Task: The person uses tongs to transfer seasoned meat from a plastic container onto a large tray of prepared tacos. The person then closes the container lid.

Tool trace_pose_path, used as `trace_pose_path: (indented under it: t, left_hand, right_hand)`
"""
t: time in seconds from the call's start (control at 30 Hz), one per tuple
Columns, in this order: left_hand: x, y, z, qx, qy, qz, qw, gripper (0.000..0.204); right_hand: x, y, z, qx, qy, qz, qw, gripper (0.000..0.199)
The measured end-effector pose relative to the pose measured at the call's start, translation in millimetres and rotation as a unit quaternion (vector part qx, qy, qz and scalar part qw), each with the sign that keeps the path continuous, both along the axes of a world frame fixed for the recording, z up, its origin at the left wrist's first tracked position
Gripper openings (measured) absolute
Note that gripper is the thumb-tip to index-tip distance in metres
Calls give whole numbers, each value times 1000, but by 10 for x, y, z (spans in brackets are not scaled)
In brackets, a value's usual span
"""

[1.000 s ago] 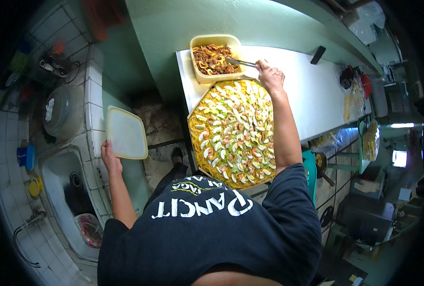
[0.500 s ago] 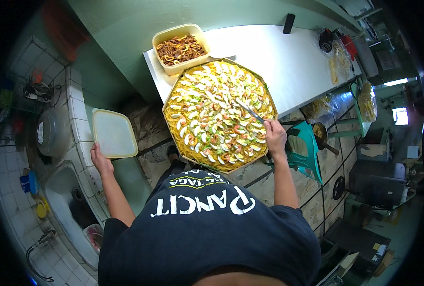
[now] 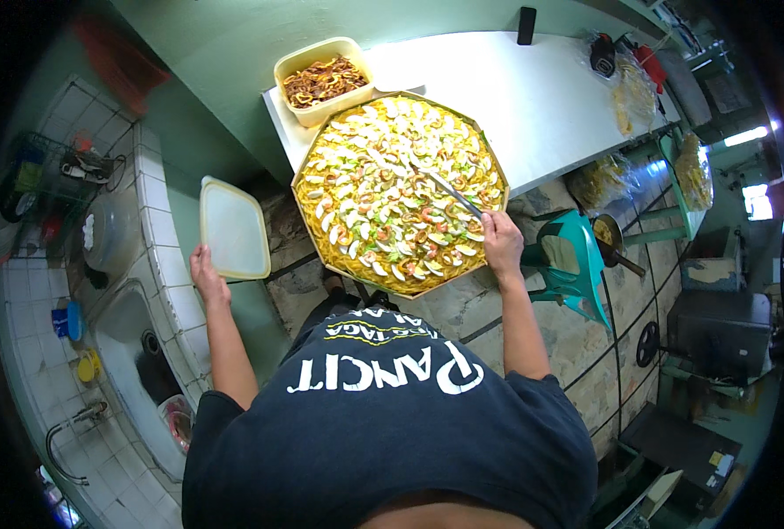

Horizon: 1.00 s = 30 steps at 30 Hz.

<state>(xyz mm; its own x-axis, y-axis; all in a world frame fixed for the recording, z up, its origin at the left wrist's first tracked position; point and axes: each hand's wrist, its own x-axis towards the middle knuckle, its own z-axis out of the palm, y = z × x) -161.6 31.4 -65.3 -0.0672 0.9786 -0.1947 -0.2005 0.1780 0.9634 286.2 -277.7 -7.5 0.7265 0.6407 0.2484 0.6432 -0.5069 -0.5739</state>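
Note:
My left hand [image 3: 209,278] grips the lower left edge of a pale translucent plastic lid [image 3: 235,231] with a yellowish rim, held out beside the tiled counter. In my right hand [image 3: 503,243] is a pair of slim metal tongs [image 3: 456,195], fingers closed around the near end. The tongs' tips reach over the middle of a large eight-sided tray [image 3: 445,284] of yellow noodles [image 3: 348,251]. Egg slices, shrimp and green bits cover the noodles. Behind the tray's left corner stands a pale yellow plastic tub [image 3: 283,77] of brown, saucy topping [image 3: 326,84] with pale rings.
The tray rests on a white table [image 3: 497,97] against a green wall; its near side overhangs the floor. A teal plastic stool [image 3: 591,269] stands at the right, close to a pan [image 3: 607,233]. Along the left runs a tiled counter [image 3: 164,234] with a sink [image 3: 114,333].
The lid and my left hand have moved right, closer to the tray. My right hand still holds the tongs over the noodles, and the whole view has shifted slightly.

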Motion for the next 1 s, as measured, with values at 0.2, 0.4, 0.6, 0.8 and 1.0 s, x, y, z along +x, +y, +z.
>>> trace_pose_path:
  t: [0.2,0.4,0.6,0.8,1.0]
  left_hand:
    - [724,334,436,140,0,-72,987,27]
    - [1873,890,552,443,274,-181,834,20]
    - [2595,1363,152,535,482,-290,631,22]
    - [2871,1703,-72,506,472,-339,638,25]
    - [2933,1694,-74,521,438,-329,655,25]
  right_hand:
    - [-34,-75,-26,3,17,-12,1000,21]
    - [-134,-82,8,18,22,-40,999,21]
    - [-368,58,97,14,6,-20,1000,16]
    - [-673,534,71,-25,-35,31,999,16]
    - [-789,1028,-34,-73,-93,72,990,16]
